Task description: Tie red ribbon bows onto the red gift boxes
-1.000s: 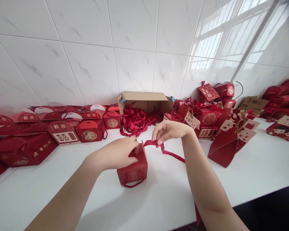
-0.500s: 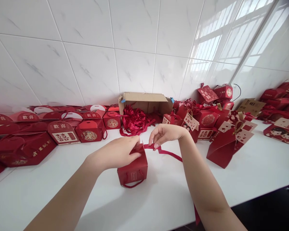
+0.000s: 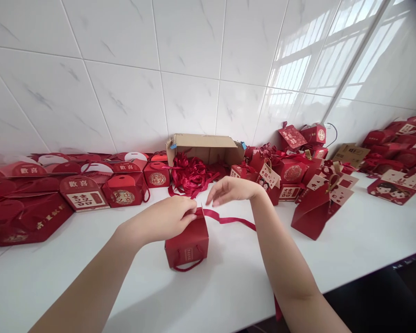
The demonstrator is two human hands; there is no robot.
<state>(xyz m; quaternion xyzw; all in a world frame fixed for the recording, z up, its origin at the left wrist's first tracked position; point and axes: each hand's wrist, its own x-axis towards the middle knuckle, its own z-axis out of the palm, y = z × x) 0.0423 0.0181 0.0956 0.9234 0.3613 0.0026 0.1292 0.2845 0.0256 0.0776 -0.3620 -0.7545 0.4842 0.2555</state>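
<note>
A small red gift box [image 3: 187, 249] with a cord handle stands upright on the white table, its handle hanging on the near side. Over its top, my left hand [image 3: 173, 215] is closed, thumb against fingers, pinching a red ribbon [image 3: 230, 220] beside a raised flap. From there the ribbon trails right across the table, passes behind my right forearm and hangs off the near edge. My right hand [image 3: 230, 190] hovers just above the ribbon, right of the box, fingers loosely apart and holding nothing. What lies under my left fingers is partly hidden.
Behind the box, a cardboard carton [image 3: 204, 140] lies open with a heap of red ribbons [image 3: 190, 175] spilling out. Rows of red boxes [image 3: 125, 190] line the left wall side. Decorated red boxes [image 3: 291, 171] crowd the right. The white table [image 3: 229, 296] ends at a near edge.
My right hand has let go of the ribbon and lifted slightly, its fingers opening. The left hand stays at the box top. The whole view has shifted a little.
</note>
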